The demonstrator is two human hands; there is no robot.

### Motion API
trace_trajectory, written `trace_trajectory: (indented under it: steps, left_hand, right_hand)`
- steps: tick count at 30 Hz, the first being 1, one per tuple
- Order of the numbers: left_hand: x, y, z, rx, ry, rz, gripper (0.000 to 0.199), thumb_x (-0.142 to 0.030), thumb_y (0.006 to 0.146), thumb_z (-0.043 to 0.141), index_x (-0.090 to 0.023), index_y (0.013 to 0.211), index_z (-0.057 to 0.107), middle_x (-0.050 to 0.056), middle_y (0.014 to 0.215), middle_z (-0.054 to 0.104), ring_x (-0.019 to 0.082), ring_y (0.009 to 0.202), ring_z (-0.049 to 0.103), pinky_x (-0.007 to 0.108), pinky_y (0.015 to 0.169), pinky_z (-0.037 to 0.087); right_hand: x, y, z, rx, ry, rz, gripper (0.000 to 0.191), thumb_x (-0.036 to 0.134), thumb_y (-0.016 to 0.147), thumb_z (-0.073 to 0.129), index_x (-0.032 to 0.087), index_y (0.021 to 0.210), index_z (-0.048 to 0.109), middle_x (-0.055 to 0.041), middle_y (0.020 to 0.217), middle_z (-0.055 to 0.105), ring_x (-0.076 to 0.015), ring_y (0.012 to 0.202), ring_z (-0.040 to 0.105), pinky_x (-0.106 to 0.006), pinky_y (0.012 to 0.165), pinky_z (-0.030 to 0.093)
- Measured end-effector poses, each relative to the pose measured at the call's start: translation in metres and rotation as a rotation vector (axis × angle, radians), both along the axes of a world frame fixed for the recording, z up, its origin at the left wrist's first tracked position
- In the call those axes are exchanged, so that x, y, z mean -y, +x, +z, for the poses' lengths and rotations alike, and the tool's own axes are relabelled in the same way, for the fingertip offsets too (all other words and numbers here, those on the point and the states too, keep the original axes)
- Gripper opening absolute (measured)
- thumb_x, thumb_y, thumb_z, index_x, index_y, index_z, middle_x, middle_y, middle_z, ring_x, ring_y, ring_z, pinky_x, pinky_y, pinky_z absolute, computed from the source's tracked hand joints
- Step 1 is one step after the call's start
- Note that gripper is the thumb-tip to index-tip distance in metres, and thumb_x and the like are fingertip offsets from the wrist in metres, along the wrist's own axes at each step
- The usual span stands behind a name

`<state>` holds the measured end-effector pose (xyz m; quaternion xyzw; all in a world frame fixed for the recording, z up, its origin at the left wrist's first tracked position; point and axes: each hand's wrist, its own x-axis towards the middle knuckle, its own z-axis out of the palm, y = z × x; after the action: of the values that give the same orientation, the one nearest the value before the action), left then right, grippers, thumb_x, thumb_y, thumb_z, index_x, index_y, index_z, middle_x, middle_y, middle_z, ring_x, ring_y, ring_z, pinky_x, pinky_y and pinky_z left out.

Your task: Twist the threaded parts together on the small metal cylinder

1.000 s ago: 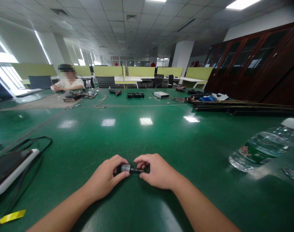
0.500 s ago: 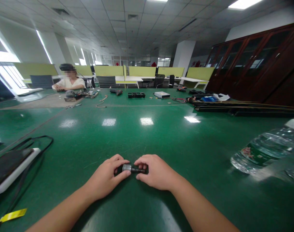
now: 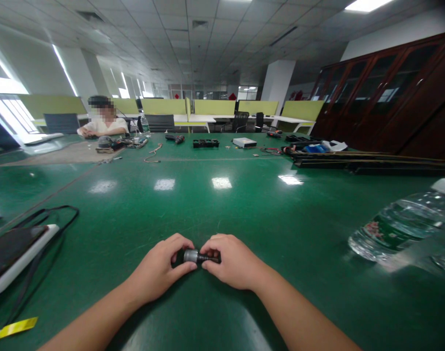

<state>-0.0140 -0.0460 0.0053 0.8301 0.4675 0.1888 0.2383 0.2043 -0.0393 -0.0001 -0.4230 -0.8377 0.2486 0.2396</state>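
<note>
A short cylindrical part (image 3: 190, 256) with a silver collar and a thinner, ridged black end lies level, low over the green tabletop, between my hands. My left hand (image 3: 164, 265) curls its thumb and fingers around the silver end, and its palm hides the far left of the part. Around the black end my right hand (image 3: 231, 261) is closed, thumb in front and fingers behind. Whether the part rests on the table or is held just above it I cannot tell.
A large water bottle (image 3: 397, 226) lies tilted at the right. To the left sits a white-edged device (image 3: 21, 253) with a black strap. Across the green table (image 3: 193, 209) are a power drill (image 3: 175, 139), a white box (image 3: 244, 142) and black rails (image 3: 324, 161). A person (image 3: 103, 124) sits at far left.
My right hand has shifted slightly left along the black end, nearer to my left hand. The part and my left hand stay almost where they were.
</note>
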Motion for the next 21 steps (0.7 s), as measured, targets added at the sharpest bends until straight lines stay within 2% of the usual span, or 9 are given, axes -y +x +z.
trace_trajectory:
  steps: [11, 21]
  left_hand:
    - [0.0006, 0.0015, 0.0002, -0.02, -0.03, 0.056, 0.016, -0.035, 0.09, 0.063, -0.022, 0.1, 0.064, -0.001, 0.083, 0.06, 0.018, 0.073, 0.052, 0.026, 0.065, 0.037]
    - [0.0006, 0.0022, -0.0005, -0.028, -0.039, 0.077, 0.016, -0.036, 0.09, 0.063, -0.022, 0.098, 0.064, -0.001, 0.08, 0.059, 0.018, 0.072, 0.052, 0.026, 0.064, 0.035]
  right_hand:
    - [-0.0014, -0.0058, -0.0029, 0.027, 0.031, -0.017, 0.009, 0.024, 0.08, 0.068, 0.019, 0.086, 0.073, -0.0011, 0.077, 0.064, -0.0143, 0.074, 0.055, -0.026, 0.067, 0.036]
    - [-0.0019, -0.0042, -0.0031, 0.023, 0.046, -0.003, 0.009, 0.023, 0.08, 0.068, 0.019, 0.086, 0.073, -0.0003, 0.075, 0.064, -0.0136, 0.074, 0.056, -0.025, 0.067, 0.037]
